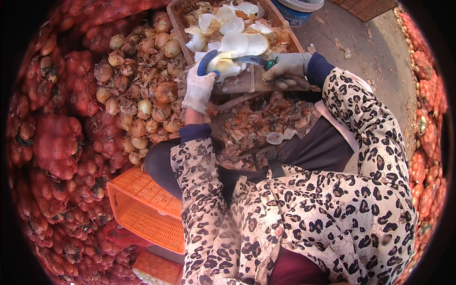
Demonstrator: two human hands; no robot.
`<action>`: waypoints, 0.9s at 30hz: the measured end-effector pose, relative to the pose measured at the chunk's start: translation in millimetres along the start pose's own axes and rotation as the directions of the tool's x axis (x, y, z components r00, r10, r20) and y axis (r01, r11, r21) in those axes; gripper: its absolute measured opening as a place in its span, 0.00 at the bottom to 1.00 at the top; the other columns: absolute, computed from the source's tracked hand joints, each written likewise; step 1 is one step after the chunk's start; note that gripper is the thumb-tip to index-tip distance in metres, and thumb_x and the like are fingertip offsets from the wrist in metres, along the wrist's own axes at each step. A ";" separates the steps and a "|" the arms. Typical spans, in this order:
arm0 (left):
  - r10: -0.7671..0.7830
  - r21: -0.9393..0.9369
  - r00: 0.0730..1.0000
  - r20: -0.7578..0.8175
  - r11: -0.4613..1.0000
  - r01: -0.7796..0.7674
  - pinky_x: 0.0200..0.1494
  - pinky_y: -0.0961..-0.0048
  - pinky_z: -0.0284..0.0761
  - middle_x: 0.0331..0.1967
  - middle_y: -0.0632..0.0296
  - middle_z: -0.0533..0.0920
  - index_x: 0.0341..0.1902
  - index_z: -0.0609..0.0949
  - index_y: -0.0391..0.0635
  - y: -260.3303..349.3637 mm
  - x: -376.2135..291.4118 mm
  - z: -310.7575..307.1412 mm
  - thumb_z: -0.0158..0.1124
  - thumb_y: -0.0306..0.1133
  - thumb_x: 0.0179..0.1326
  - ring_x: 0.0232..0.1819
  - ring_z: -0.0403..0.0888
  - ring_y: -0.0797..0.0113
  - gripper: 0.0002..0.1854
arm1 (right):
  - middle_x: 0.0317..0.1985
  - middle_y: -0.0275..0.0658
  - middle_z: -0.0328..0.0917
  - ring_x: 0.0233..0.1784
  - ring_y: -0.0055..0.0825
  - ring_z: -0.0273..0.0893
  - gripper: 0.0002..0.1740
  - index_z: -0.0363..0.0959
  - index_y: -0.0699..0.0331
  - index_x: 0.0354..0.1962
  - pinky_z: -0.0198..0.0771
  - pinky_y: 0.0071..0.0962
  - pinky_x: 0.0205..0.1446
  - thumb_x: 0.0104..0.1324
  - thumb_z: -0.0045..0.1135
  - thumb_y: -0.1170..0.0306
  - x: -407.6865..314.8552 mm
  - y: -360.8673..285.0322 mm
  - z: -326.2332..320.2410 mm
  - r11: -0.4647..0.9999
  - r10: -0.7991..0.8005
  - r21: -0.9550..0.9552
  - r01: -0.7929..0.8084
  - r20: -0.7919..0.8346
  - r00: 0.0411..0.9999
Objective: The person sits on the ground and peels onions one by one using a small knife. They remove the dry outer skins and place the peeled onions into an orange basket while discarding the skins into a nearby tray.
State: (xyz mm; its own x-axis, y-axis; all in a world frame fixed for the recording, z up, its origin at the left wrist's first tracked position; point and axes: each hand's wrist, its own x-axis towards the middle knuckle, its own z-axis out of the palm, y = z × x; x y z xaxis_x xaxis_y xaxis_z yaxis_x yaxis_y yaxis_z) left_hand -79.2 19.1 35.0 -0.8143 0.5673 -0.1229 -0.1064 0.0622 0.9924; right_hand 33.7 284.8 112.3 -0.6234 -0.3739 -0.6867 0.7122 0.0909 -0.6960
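Observation:
My left hand (201,83), in a white work glove with blue-coated fingers, grips a pale, partly peeled onion (225,66) by its left side. From the right, my right hand (286,69) in a grey glove is closed around the handle of a knife (252,60), green at the grip. The blade reaches left to the onion. Both hands are above the near edge of an orange plastic crate (295,37), which holds white onion layers (242,42) and brown skins. The knife's handle is mostly hidden by my fingers.
Loose unpeeled onions (165,92) lie in a heap at the left, backed by red mesh sacks of onions (57,146). An orange crate (149,210) lies on its side by my left knee. Skins (249,124) litter the ground before me. A blue-and-white bucket (297,14) stands beyond the crate.

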 end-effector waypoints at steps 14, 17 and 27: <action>0.166 0.209 0.870 -0.465 0.975 -0.074 0.65 0.65 0.72 0.61 0.54 0.69 0.74 0.62 0.40 -22.0 -7.1 32.5 0.81 0.32 0.51 0.62 0.72 0.59 0.49 | 0.19 0.36 0.77 0.15 0.24 0.73 0.19 0.78 0.68 0.35 0.63 0.24 0.18 0.67 0.63 0.57 40.7 28.2 22.9 0.909 -0.132 -0.410 0.078 -0.105 0.986; 0.243 0.254 0.850 -0.467 0.958 -0.134 0.61 0.66 0.75 0.63 0.52 0.72 0.71 0.66 0.37 -23.2 -5.9 39.4 0.77 0.26 0.51 0.60 0.75 0.61 0.44 | 0.23 0.37 0.78 0.16 0.24 0.73 0.18 0.77 0.68 0.39 0.65 0.24 0.19 0.66 0.63 0.59 57.1 56.4 12.0 0.734 -0.419 -0.624 0.267 -0.107 0.901; 0.224 0.209 0.876 -0.427 0.967 -0.145 0.67 0.65 0.71 0.66 0.51 0.67 0.75 0.60 0.38 -27.0 -10.4 26.2 0.72 0.21 0.50 0.67 0.70 0.57 0.48 | 0.15 0.36 0.74 0.12 0.22 0.71 0.14 0.75 0.67 0.32 0.65 0.21 0.15 0.65 0.63 0.63 19.3 13.8 40.6 0.983 -0.004 -0.182 -0.021 -0.135 0.991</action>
State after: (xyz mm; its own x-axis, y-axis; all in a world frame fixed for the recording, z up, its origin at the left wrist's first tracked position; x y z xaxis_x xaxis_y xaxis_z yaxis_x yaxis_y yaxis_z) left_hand -52.9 33.0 9.8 -0.9809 0.1603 0.1100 0.1344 0.1501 0.9795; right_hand 44.6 241.4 97.9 -0.6637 -0.2464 -0.7062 0.6546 0.2655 -0.7078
